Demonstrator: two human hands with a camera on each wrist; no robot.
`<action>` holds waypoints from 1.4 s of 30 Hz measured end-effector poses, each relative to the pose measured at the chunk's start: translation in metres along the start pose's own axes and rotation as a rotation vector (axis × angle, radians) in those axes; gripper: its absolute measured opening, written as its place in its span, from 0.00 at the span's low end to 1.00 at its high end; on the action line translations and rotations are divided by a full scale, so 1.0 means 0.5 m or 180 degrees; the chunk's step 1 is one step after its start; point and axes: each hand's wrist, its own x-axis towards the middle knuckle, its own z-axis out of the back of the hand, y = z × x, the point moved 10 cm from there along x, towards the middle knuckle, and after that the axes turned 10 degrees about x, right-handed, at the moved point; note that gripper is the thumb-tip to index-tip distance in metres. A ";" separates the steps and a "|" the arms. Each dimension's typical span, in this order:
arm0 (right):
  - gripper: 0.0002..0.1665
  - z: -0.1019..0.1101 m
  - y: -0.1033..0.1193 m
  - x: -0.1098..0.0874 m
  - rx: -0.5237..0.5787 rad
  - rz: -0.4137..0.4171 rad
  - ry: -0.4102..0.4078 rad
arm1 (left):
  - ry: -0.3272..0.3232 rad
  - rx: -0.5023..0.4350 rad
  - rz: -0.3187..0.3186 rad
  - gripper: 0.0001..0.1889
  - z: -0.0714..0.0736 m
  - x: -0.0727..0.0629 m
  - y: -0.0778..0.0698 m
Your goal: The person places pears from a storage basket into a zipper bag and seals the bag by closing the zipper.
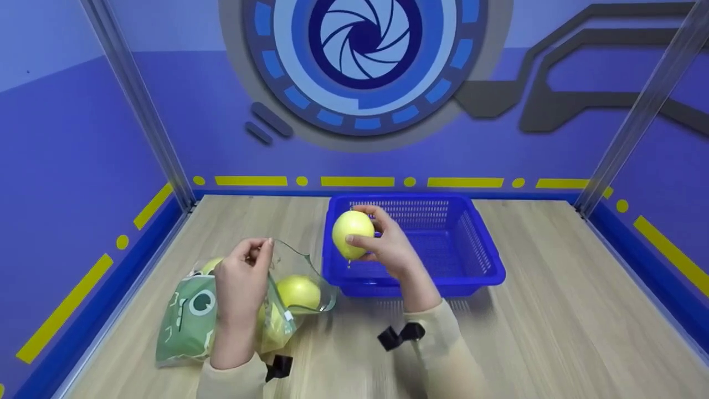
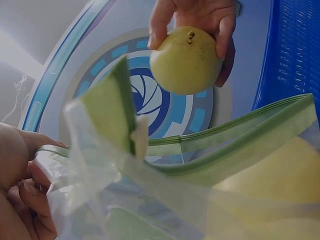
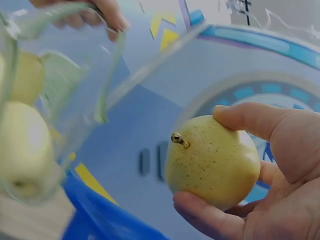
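Note:
My right hand [image 1: 390, 246] grips a yellow pear [image 1: 353, 233] above the near left part of a blue plastic basket [image 1: 493, 271]. In the right wrist view the pear [image 3: 212, 162] shows a short brown stem and small dark specks. My left hand [image 1: 243, 280] pinches the rim of a clear zip bag [image 1: 288, 257] with a green edge, and its mouth gapes toward the basket. Inside that bag lie yellow pears [image 1: 299, 292]. The left palm is turned away in the head view; the left wrist view shows curled fingers [image 2: 37, 200] at the bag's edge.
A green bag front with a cartoon eye [image 1: 188, 318] lies left of my left hand, with a yellow fruit [image 1: 211, 265] partly showing behind it. The wooden tabletop [image 1: 554, 332] is bounded by blue panels [image 1: 637, 233] at the back and sides.

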 end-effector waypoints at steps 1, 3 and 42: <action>0.38 -0.010 0.001 -0.006 0.0003 0.0042 0.0006 | -0.0002 -0.0005 -0.0009 0.06 0.000 0.000 0.000; 0.38 -0.031 0.001 -0.018 0.0011 0.0106 0.0028 | 0.0001 -0.0019 -0.0017 0.06 -0.002 0.000 0.000; 0.42 -0.261 -0.013 -0.112 -0.1305 0.1820 0.0461 | -0.0155 0.0083 -0.0131 0.06 0.010 -0.002 -0.014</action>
